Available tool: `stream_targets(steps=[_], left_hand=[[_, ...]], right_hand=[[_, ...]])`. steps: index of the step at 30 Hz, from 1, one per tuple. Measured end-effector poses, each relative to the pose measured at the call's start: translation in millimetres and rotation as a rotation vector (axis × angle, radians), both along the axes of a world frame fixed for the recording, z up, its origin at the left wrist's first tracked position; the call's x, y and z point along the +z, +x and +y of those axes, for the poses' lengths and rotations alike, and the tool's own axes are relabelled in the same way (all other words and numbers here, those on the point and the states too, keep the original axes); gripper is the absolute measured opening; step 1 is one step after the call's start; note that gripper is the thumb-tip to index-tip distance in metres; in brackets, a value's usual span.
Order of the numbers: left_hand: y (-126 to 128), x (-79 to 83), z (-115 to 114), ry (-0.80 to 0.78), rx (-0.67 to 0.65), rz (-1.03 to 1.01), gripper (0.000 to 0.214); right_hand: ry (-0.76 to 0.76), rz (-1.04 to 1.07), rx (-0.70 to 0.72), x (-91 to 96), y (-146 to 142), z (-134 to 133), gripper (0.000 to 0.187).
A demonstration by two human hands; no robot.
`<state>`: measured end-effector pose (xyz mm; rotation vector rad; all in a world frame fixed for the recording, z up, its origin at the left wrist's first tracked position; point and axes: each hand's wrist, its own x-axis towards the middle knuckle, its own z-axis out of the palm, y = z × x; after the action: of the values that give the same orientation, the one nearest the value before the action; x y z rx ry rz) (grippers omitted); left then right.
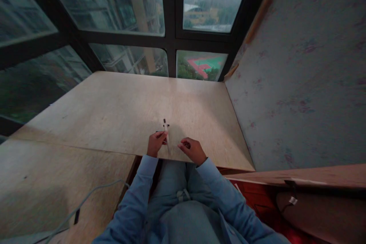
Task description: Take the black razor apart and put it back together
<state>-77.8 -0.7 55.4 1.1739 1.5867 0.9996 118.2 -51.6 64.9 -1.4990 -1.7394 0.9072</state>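
The person's left hand (156, 143) sits at the near edge of the plywood worktop (114, 110), its fingertips pinched on the side of a slim white stick (166, 136). The stick lies almost straight away from the body, between the two hands. A short dark crosspiece (166, 125) runs across its far end; it is too small to tell whether the two are joined or just laid over each other. The right hand (193, 149) rests just beside the stick's near end with the fingers curled loosely inward. A small dark spot shows beneath them, but I cannot tell whether that hand grips anything. Judged by its thinness, the stick is probably very light and fairly stiff, and a hard press might make it bend or snap. It looks smooth, so it could roll or slip on the bare board. A fingertip pinch near the middle, where the left hand already is, seems the steadiest hold, while the far end with the crosspiece looks the most delicate part. No container of any kind can be made out in this view. A pale cable (85, 198) trails over the lower board at the left, well apart from the hands. Dark-framed windows (128, 4) stand behind the worktop, and a mottled grey wall panel (300, 76) closes its right side.
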Motion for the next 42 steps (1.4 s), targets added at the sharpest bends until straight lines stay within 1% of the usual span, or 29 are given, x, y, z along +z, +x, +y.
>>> stream_targets(steps=[2, 3, 5, 7, 9, 11, 13, 17, 21, 25, 28, 30, 32, 34, 37, 40, 42], left_hand=[[-29, -3.9, 9, 0.000, 0.049, 0.118, 0.040], [-43, -6.0, 13, -0.007, 0.070, 0.184, 0.036], [-65, -10.8, 20, -0.024, 0.107, 0.321, 0.025], [-78, -16.1, 26, -0.047, 0.125, 0.441, 0.016], [-83, -21.3, 32, -0.076, 0.122, 0.533, 0.013], [-83, -25.5, 37, -0.105, 0.109, 0.603, 0.013], [-81, -28.2, 43, -0.130, 0.096, 0.662, 0.014], [-78, -30.8, 47, -0.145, 0.074, 0.751, 0.019], [-78, -31.8, 45, -0.119, 0.064, 0.805, 0.024], [-75, -30.3, 41, -0.041, 0.053, 0.837, 0.028], [-66, -29.2, 39, 0.050, 0.028, 0.846, 0.029], [-58, -30.2, 37, 0.152, -0.051, 0.839, 0.029], [-49, -33.2, 36, 0.259, -0.169, 0.844, 0.029], [-42, -37.6, 36, 0.315, -0.260, 0.860, 0.034], [-36, -44.9, 38, 0.311, -0.303, 0.881, 0.044], [-35, -49.9, 40, 0.283, -0.285, 0.906, 0.048], [-37, -50.5, 41, 0.270, -0.270, 0.919, 0.050]], right_hand=[[-0.045, -0.024, 0.004, -12.8, 14, -4, 0.021], [-0.083, -0.034, -0.006, -19.6, 23, -7, 0.021], [-0.109, -0.050, -0.036, -32.7, 42, -12, 0.020], [-0.122, -0.069, -0.074, -43.7, 61, -17, 0.018], [-0.134, -0.084, -0.106, -51.9, 77, -22, 0.018], [-0.146, -0.088, -0.126, -57.7, 87, -27, 0.021], [-0.155, -0.086, -0.131, -61.4, 91, -30, 0.024], [-0.158, -0.083, -0.120, -64.5, 88, -30, 0.025], [-0.142, -0.095, -0.122, -64.5, 85, -27, 0.024], [-0.135, -0.106, -0.132, -65.8, 85, -26, 0.025], [-0.131, -0.113, -0.146, -67.6, 85, -27, 0.027], [-0.123, -0.119, -0.155, -68.3, 85, -27, 0.028], [-0.117, -0.123, -0.163, -68.4, 84, -27, 0.028], [-0.109, -0.123, -0.171, -68.1, 84, -27, 0.029], [-0.096, -0.119, -0.182, -68.0, 83, -28, 0.029], [-0.085, -0.112, -0.191, -68.7, 83, -29, 0.028], [-0.080, -0.107, -0.197, -69.4, 84, -30, 0.028]])
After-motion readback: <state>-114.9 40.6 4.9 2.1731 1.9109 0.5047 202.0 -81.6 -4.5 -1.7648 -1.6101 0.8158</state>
